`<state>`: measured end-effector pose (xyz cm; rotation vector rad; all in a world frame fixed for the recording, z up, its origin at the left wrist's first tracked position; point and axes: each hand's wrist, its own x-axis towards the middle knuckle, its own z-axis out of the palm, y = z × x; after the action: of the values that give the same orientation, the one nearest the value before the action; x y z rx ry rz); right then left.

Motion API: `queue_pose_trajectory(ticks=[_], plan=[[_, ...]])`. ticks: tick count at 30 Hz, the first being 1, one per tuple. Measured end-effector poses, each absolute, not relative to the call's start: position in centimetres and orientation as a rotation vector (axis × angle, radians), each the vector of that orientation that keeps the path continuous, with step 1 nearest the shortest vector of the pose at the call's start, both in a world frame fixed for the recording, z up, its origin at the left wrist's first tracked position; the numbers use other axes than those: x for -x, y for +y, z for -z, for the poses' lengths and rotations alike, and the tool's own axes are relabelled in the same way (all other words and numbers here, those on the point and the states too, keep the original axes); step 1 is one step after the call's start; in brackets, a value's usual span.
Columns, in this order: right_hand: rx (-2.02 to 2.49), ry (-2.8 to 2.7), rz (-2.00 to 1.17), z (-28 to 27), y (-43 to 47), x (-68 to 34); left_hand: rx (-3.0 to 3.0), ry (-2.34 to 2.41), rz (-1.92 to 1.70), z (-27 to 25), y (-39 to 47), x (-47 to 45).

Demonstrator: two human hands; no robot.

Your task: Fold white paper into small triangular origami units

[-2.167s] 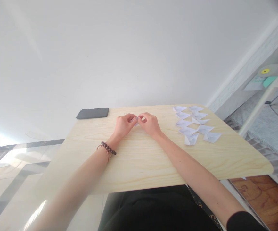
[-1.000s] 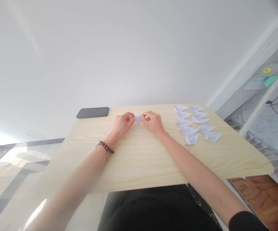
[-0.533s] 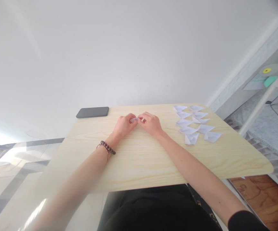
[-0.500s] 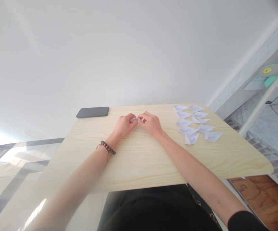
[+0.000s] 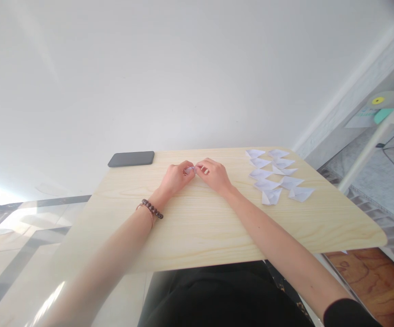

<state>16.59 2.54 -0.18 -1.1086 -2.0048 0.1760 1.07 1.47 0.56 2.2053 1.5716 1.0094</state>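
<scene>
Between my fingertips is a small folded white paper (image 5: 189, 170), mostly hidden by the fingers. My left hand (image 5: 177, 176) pinches it from the left, thumb and forefinger closed on it. From the right, my right hand (image 5: 214, 174) grips its other end in a pinch, the fingertips of both hands almost meeting. Both hands are low over the far middle of the wooden table (image 5: 190, 227). To the right of them, several folded white paper boats (image 5: 264, 184) lie in two columns.
A dark smartphone (image 5: 131, 158) lies at the table's far left corner. Right behind the table rises a white wall (image 5: 197, 81). A white metal frame (image 5: 370, 145) stands beyond the right edge, and a brown wooden surface (image 5: 374, 281) lies below it.
Both hands keep their pinch on the folded paper at nearly the same spot, with only slight finger shifts. The phone and the paper boats have stayed where they were.
</scene>
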Motion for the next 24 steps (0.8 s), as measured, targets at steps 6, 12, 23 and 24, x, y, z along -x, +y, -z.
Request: queue_pose_trajectory(ticks=[6, 12, 23, 24], plan=[[1.118, -1.994, -0.195, 0.05, 2.49, -16.53, -2.143, 1.576, -1.027, -0.57, 1.59, -1.01], [1.108, -1.938, -0.221, 0.22, 2.75, -16.45, -2.011, 1.515, -1.065, -0.48, 1.78, -1.06], [1.097, -1.831, -0.271, 0.66, 3.16, -16.55, -1.803, 1.384, -1.148, -0.34, 1.96, -1.0], [1.102, -1.82, -0.278, 0.7, 3.22, -16.57, -1.774, 1.366, -1.17, -0.25, 2.05, -0.95]])
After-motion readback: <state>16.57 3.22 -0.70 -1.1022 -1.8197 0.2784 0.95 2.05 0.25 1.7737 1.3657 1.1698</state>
